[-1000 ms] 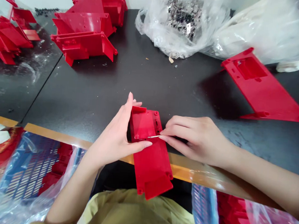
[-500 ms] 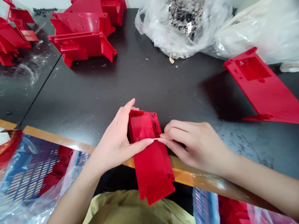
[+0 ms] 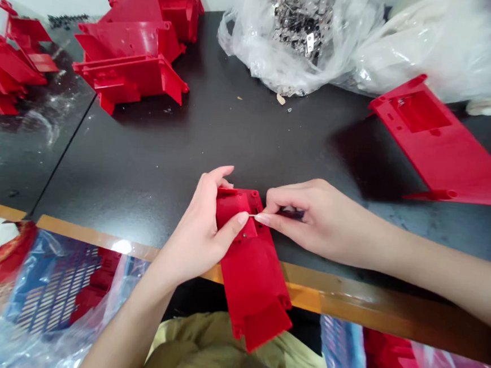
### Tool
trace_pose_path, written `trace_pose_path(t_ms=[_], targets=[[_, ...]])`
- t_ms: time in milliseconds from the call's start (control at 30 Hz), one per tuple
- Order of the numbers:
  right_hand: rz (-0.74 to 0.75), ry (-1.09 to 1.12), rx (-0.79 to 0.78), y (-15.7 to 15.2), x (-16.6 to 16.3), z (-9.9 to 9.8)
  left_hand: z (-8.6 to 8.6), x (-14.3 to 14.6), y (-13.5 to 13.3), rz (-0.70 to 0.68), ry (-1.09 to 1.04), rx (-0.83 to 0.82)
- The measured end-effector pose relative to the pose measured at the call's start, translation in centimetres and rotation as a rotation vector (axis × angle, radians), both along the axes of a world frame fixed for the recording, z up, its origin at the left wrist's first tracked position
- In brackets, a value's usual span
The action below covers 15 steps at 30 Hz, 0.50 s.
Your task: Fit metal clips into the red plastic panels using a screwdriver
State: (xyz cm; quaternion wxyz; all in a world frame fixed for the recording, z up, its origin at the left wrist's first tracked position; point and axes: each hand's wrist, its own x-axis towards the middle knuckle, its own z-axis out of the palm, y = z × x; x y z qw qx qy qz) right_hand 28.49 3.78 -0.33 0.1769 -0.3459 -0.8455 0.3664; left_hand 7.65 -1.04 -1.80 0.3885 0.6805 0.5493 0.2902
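My left hand [image 3: 201,231] grips a flat red plastic panel [image 3: 253,272] by its upper left edge, thumb pressed on the panel's face. The panel lies over the table's front edge and slopes down toward my lap. My right hand [image 3: 317,218] is pinched shut on a thin metal pin [image 3: 253,215], whose tip meets the panel right beside my left thumb. Both hands sit close together at the panel's top end.
A black table [image 3: 231,143] with an orange front edge carries stacked red plastic housings [image 3: 132,56] at the back left and a long red part [image 3: 439,145] at the right. A clear bag of small metal pieces [image 3: 302,27] lies at the back. Bagged blue crates [image 3: 50,288] stand below.
The panel's top end has been tipped up and drawn a little further onto the table. My right hand has risen with the pin, and my left thumb has slid up beside it.
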Motion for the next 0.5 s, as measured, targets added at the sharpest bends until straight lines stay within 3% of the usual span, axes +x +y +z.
trace_pose_path(t_ms=[100, 200, 267, 367, 500], targets=[[-0.04, 0.035, -0.069, -0.1, 0.3, 0.0, -0.3, 0.0, 0.2, -0.034, 0.004, -0.028], [-0.128, 0.069, -0.16, -0.9, 0.9, 0.3, -0.4, -0.4, -0.1, 0.032, -0.057, 0.0], [-0.107, 0.092, -0.199, -1.6, 1.3, 0.8, -0.2, -1.1, -0.5, 0.054, -0.145, 0.025], [-0.009, 0.13, -0.122, -2.3, 1.5, 1.4, 0.4, -2.6, -1.5, 0.015, -0.163, 0.063], [0.054, 0.099, 0.034, -2.8, 0.7, 1.0, 0.9, -4.1, -2.4, -0.089, 0.019, 0.03]])
